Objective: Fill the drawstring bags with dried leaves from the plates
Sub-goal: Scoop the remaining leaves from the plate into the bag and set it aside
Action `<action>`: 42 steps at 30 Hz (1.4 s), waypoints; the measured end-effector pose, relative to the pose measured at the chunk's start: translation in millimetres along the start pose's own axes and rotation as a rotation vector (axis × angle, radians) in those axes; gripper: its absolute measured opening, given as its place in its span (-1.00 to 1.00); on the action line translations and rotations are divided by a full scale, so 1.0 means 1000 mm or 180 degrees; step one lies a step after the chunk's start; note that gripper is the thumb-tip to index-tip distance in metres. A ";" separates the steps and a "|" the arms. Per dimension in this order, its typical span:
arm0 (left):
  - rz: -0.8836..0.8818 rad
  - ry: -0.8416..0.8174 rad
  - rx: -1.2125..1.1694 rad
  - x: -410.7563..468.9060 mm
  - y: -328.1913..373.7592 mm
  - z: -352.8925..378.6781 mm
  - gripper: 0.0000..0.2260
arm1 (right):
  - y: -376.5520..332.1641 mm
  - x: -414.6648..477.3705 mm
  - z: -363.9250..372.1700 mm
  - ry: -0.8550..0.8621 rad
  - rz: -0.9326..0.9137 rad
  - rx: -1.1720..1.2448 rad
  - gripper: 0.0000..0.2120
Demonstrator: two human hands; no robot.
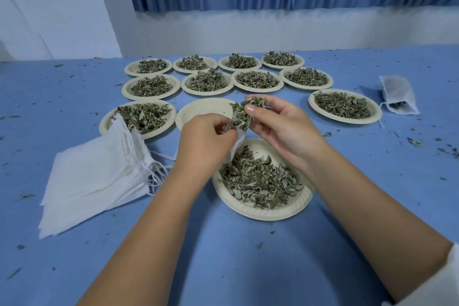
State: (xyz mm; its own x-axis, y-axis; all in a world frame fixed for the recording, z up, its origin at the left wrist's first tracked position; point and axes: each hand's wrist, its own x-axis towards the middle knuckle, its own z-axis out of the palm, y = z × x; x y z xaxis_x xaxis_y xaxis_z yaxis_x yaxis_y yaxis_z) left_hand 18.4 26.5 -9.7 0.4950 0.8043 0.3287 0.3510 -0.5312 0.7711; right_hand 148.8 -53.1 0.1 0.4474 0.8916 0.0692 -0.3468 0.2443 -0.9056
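My left hand (205,138) grips a small white drawstring bag (237,140) over the nearest plate (263,211), which holds dried leaves (258,179). My right hand (278,123) pinches a clump of dried leaves (244,113) at the bag's mouth. Most of the bag is hidden behind my left hand. A pile of flat white bags (96,176) with loose strings lies to the left. One filled bag (398,94) lies at the far right.
Several paper plates of dried leaves stand in rows behind my hands, such as the right plate (345,105) and the left plate (139,117). One plate (201,110) beyond my left hand is empty. Leaf crumbs dot the blue tablecloth (248,256).
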 end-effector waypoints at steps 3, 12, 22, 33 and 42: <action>-0.0256 -0.0010 -0.0291 0.002 -0.001 -0.004 -0.79 | -0.003 -0.001 -0.004 0.0118 -0.0069 -0.0576 -0.77; -0.0519 0.0116 -0.0709 0.005 -0.005 -0.008 -0.76 | -0.002 -0.001 -0.009 0.0165 -0.0410 -0.2025 -0.80; -0.0434 0.0200 -0.0791 0.000 0.002 -0.006 -0.78 | 0.000 -0.001 -0.008 -0.0285 -0.0761 -0.3445 -0.73; -0.0309 0.0008 -0.0670 0.000 -0.001 0.003 -0.79 | -0.005 -0.003 -0.010 -0.0483 -0.0319 -0.3500 -0.75; -0.0246 0.0024 -0.0959 0.001 -0.002 0.003 -0.83 | 0.000 0.000 -0.009 0.0117 -0.0316 -0.2856 -0.93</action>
State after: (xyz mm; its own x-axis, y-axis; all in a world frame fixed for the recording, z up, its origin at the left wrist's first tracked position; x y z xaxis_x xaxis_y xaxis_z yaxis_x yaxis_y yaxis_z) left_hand 20.7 27.5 -12.6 0.4696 0.8419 0.2659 0.1356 -0.3664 0.9205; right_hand 156.6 -57.0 -3.7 0.4724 0.8658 0.1650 0.4613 -0.0834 -0.8833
